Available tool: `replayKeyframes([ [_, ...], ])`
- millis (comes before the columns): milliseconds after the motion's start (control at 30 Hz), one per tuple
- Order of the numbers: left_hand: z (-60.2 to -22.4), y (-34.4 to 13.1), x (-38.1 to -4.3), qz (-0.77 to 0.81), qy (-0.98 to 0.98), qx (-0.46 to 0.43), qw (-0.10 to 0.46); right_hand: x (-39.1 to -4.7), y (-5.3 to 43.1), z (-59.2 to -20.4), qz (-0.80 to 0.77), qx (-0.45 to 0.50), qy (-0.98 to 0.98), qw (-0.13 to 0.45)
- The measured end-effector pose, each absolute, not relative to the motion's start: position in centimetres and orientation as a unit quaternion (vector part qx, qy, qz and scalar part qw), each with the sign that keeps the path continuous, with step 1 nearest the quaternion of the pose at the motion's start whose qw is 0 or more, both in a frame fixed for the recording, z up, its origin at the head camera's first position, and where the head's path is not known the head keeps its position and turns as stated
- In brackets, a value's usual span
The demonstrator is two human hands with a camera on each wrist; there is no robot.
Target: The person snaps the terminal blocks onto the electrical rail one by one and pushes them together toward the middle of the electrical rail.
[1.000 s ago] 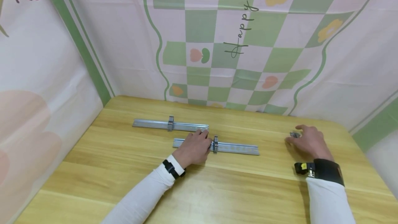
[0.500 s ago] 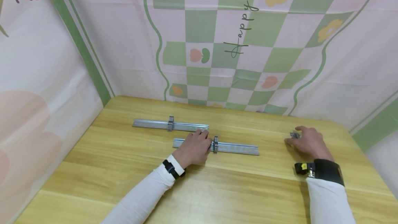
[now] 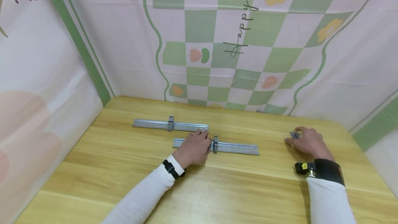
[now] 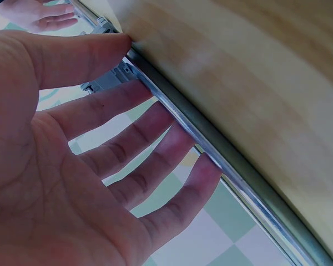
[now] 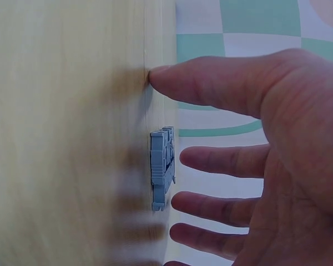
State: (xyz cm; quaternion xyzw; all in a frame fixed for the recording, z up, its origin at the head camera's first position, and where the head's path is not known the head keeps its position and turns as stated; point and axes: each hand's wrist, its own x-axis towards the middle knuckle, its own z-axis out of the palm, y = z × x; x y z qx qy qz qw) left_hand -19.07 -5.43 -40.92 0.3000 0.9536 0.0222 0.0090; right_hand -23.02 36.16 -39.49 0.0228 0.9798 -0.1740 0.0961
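Note:
My left hand (image 3: 193, 148) rests on the nearer metal DIN rail (image 3: 237, 147), covering part of its left half. In the left wrist view, the fairly straight fingers (image 4: 133, 144) touch the rail (image 4: 238, 183) with their tips, and the thumb lies beside grey terminal blocks (image 4: 108, 80). Those terminal blocks (image 3: 216, 144) sit clipped across the rail just right of that hand. Far to the right, my right hand (image 3: 310, 142) hovers around a loose grey terminal block (image 3: 293, 135). The right wrist view has its fingers spread apart, with a gap between them and the terminal block (image 5: 161, 169) lying on the table.
A second DIN rail (image 3: 149, 124) lies behind and left of the first, roughly parallel, with terminal blocks (image 3: 170, 123) clipped near its middle. The wooden table (image 3: 236, 189) meets a patterned cloth (image 3: 199, 78) along its back edge.
Over the last second my right hand shifts very slightly at the loose terminal block. My left hand and both rails stay where they were.

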Motion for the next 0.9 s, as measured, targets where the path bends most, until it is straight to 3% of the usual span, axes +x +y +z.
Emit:
replayKeyframes([
  [900, -40.91, -5.36, -19.21, 0.019, 0.954, 0.3, 0.007, -22.95, 36.27, -39.8, -0.163, 0.003, 0.982, 0.09],
])
